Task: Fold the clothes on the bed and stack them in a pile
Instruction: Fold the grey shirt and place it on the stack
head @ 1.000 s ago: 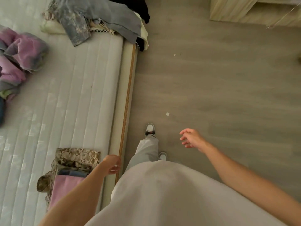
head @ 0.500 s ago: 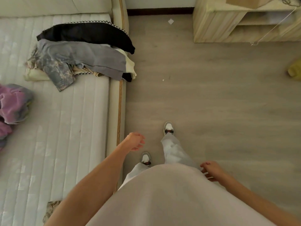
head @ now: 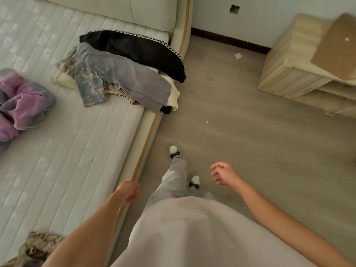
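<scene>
Head view: person stands on the floor point(head: 250, 132) beside the bed point(head: 67, 151), which fills the left half of the frame.

Left hand point(head: 128, 192), lower centre: over the bed's edge trim, fingers loosely curled, holding nothing.

Right hand point(head: 224, 173), right of centre: over the floor, fingers spread and relaxed, holding nothing.

Unfolded clothes heap point(head: 123, 74), upper centre-left, at the bed's right edge near the headboard point(head: 150, 12): black garment with checkered trim point(head: 138, 49) on the far side, grey trousers point(head: 123, 78) draped across, cream fabric underneath, part hanging over the edge. Well apart from both hands, up-frame of the left hand.

Purple-pink bundle point(head: 23, 105), left edge mid-frame, crumpled on the mattress. Well apart from both hands.

Camo-pattern folded item point(head: 36, 245), lower-left corner, on the mattress, partly hidden by the left forearm; what sits on it can't be made out.

Upper right: light wooden cabinet point(head: 289, 74) with a cardboard piece point(head: 335, 49) on top. Small paper scraps on the floor.
</scene>
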